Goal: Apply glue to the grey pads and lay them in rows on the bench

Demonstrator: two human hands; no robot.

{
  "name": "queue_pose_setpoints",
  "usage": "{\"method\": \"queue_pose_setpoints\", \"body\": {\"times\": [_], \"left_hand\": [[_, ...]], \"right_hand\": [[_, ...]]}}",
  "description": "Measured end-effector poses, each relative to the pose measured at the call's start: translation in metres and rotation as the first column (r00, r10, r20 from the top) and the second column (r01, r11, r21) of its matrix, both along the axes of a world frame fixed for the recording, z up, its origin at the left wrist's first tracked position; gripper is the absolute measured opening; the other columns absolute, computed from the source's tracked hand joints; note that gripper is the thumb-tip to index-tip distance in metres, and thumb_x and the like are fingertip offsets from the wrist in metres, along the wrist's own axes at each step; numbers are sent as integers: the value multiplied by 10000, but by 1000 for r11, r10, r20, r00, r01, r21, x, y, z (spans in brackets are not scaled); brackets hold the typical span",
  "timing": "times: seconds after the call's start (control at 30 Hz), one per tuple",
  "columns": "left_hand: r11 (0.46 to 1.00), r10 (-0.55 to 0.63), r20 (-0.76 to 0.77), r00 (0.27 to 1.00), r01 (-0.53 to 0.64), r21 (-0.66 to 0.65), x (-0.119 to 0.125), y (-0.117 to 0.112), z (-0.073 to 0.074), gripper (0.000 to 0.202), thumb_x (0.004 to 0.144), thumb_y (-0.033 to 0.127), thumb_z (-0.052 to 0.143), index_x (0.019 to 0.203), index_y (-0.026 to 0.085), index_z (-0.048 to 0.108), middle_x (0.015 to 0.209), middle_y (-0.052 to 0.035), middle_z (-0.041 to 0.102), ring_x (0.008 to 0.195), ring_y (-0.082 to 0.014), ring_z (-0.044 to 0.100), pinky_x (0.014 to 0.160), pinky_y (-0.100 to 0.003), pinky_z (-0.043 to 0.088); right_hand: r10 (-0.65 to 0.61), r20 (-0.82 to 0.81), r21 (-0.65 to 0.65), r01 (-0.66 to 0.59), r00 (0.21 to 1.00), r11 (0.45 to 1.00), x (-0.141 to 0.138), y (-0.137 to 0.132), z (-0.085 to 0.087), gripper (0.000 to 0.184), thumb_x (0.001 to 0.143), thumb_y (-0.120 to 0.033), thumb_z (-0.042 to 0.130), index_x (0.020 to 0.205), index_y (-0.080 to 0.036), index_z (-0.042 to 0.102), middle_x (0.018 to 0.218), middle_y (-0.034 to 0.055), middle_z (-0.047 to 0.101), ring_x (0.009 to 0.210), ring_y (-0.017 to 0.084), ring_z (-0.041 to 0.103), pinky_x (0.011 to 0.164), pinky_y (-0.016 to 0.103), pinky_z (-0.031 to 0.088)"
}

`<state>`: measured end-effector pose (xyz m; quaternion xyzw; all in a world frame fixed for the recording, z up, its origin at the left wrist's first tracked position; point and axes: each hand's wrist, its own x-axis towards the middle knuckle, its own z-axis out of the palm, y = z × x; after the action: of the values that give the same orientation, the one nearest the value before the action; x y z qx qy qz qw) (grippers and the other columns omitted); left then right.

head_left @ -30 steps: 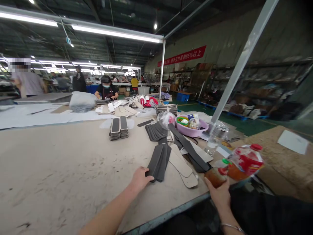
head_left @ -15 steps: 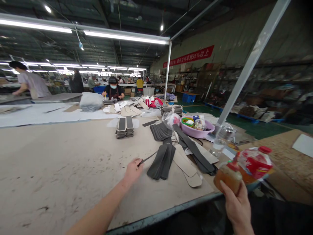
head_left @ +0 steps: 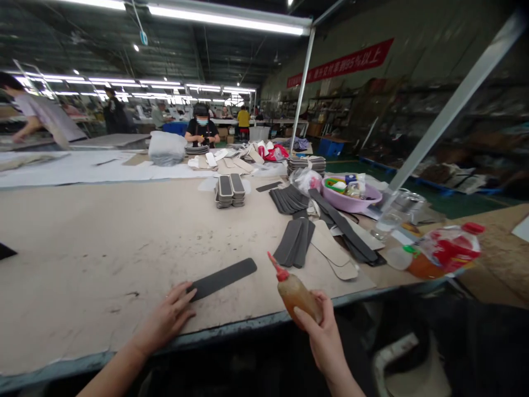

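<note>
My left hand (head_left: 171,314) lies on the near part of the table with its fingers spread, the fingertips on the left end of a dark grey rounded strip (head_left: 225,277). The strip lies flat on the tabletop. In my right hand (head_left: 324,336) is a squeeze bottle (head_left: 296,295) of amber liquid, its red pointed nozzle tilted up and to the left. The bottle is over the table's front edge, to the right of the strip. Beyond it lies a fanned pile of similar dark strips (head_left: 291,242), beside beige rounded pieces (head_left: 328,242).
Two stacks of grey-topped pieces (head_left: 230,190) stand mid-table. Farther right are a lilac basin (head_left: 351,203), a clear jar (head_left: 388,220) and a large red-capped bottle (head_left: 448,248) lying tilted. A metal post (head_left: 450,110) rises at the right. A co-worker (head_left: 201,129) sits across the table.
My left hand has moved left and nearer, and the strip it held up now lies flat on the table. My right hand has brought the squeeze bottle left from beside the large bottle.
</note>
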<state>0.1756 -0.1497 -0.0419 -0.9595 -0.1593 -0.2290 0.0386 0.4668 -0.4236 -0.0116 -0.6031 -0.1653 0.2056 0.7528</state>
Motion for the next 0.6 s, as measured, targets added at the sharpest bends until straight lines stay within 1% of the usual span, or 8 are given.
{"method": "queue_pose_setpoints", "body": {"times": [0.1, 0.17, 0.23, 0.3, 0.37, 0.43, 0.5, 0.6], "left_hand": [[999, 30, 54, 998, -29, -35, -9, -4, -3, 312, 909, 386, 494, 1066, 209, 697, 1171, -106, 657, 1112, -235, 603, 939, -366, 534], [998, 35, 57, 998, -31, -63, -9, -5, -3, 293, 916, 350, 488, 1067, 210, 696, 1149, -94, 669, 1109, -228, 597, 948, -370, 529], [994, 9, 35, 999, -6, -105, -6, -5, -4, 286, 923, 321, 473, 1072, 218, 695, 1124, -77, 682, 1101, -218, 596, 962, -375, 520], [987, -17, 29, 999, 21, -162, -3, -5, -4, 290, 933, 289, 445, 1036, 224, 708, 1069, -61, 700, 1061, -198, 610, 958, -361, 521], [977, -15, 54, 998, 26, -214, -1, -6, -4, 307, 941, 269, 423, 996, 221, 721, 1024, -59, 708, 1017, -181, 620, 933, -334, 531], [967, 1, 80, 997, 19, -252, -1, -8, -3, 316, 943, 265, 417, 968, 219, 728, 1009, -63, 704, 994, -173, 623, 905, -313, 539], [957, 14, 80, 997, 10, -291, -1, -12, 0, 319, 946, 265, 413, 953, 220, 729, 1006, -64, 694, 975, -166, 623, 878, -294, 543], [941, 12, 78, 997, 15, -338, -1, -15, 5, 321, 950, 255, 399, 941, 219, 718, 994, -57, 678, 935, -150, 623, 845, -270, 540]], "right_hand": [[68, 110, -83, -59, 992, 995, -26, 20, -10, 490, 660, -396, 786, 1025, -219, 511, 936, 21, 602, 854, 217, 614, 715, 300, 518], [114, 185, -127, -91, 976, 988, -42, 33, -13, 448, 709, -401, 742, 1040, -211, 507, 967, 39, 603, 875, 227, 618, 745, 321, 527], [137, 289, -158, -94, 948, 983, -56, 46, -14, 420, 753, -387, 698, 1076, -205, 500, 1020, 63, 592, 904, 235, 619, 781, 349, 532], [165, 432, -178, -96, 887, 979, -67, 57, -13, 381, 786, -345, 663, 1098, -201, 498, 1032, 76, 578, 919, 238, 613, 805, 374, 530], [205, 580, -191, -113, 788, 975, -76, 67, -9, 327, 814, -290, 632, 1101, -202, 500, 1019, 81, 567, 935, 241, 597, 829, 401, 522], [259, 680, -216, -151, 686, 965, -84, 74, -5, 275, 842, -246, 597, 1097, -204, 503, 1011, 86, 552, 956, 247, 576, 849, 428, 512], [321, 721, -261, -188, 614, 947, -90, 78, -2, 246, 865, -215, 562, 1104, -206, 503, 1023, 96, 532, 976, 254, 561, 863, 450, 507], [394, 738, -335, -210, 548, 919, -99, 82, -2, 258, 878, -178, 530, 1133, -212, 505, 1068, 111, 504, 1002, 257, 557, 879, 459, 512]]}}
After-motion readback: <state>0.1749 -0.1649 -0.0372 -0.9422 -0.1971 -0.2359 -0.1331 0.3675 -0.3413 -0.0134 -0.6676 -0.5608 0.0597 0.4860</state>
